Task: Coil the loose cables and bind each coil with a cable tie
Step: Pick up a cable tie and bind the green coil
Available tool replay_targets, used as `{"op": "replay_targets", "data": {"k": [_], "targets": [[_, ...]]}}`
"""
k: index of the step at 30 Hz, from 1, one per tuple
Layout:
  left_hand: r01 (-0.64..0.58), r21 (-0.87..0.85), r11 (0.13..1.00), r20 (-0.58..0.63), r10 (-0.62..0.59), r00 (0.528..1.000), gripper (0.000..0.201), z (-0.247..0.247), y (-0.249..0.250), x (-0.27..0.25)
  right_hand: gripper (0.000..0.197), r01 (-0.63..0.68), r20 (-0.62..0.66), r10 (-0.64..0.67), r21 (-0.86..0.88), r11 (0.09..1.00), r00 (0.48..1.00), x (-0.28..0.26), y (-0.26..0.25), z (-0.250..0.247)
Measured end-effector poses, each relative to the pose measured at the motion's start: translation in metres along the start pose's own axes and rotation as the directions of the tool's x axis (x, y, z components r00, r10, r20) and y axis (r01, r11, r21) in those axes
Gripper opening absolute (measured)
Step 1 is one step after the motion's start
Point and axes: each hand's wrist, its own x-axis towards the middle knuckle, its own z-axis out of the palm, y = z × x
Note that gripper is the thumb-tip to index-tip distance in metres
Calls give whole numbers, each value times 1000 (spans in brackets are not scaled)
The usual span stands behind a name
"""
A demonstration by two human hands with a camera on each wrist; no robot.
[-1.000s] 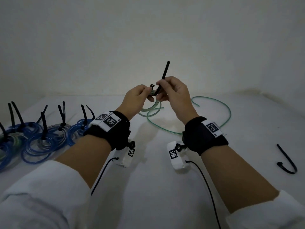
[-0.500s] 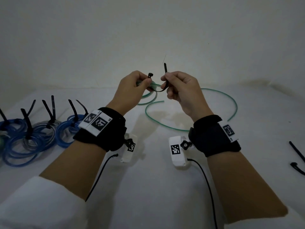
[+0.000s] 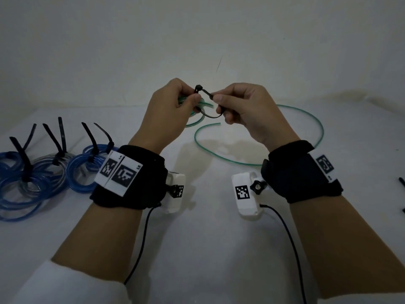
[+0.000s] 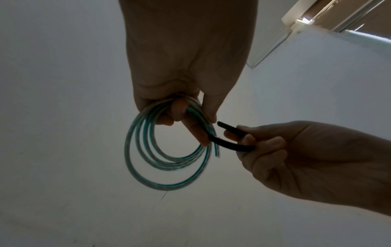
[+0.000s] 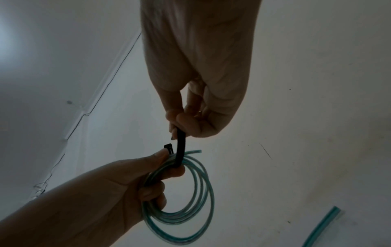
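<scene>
My left hand (image 3: 175,104) grips a small coil of green cable (image 4: 148,150) in the air above the table, fingers curled round the loops, with the black tie's head (image 3: 198,87) sticking up by the thumb. A black cable tie (image 3: 211,116) bends under the coil. My right hand (image 3: 238,104) pinches the tie's tail end (image 4: 228,128), its tip pointing back toward the head with a small gap between them. The same coil (image 5: 190,192) and tie (image 5: 181,148) show in the right wrist view.
A loose green cable (image 3: 285,132) lies in a wide arc on the white table behind my hands. Several blue and clear coils (image 3: 43,176) with black ties sit at the left. Loose black ties (image 3: 402,183) lie at the right edge.
The tie's tail stood upright a second ago; my right hand has bent it over and down toward the head held at my left hand. Both hands rose a little.
</scene>
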Motion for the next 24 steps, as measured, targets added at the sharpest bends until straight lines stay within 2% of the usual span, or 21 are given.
{"op": "replay_targets", "data": {"k": [9, 24], "targets": [[-24, 79, 997, 27, 22, 999, 8, -1, -2, -1, 10, -5, -25, 4, -40, 999, 1000, -1, 1, 3], [-17, 95, 995, 42, 13, 999, 9, 1, 1, -3, 9, -10, -41, 9, -46, 999, 999, -1, 2, 0]]}}
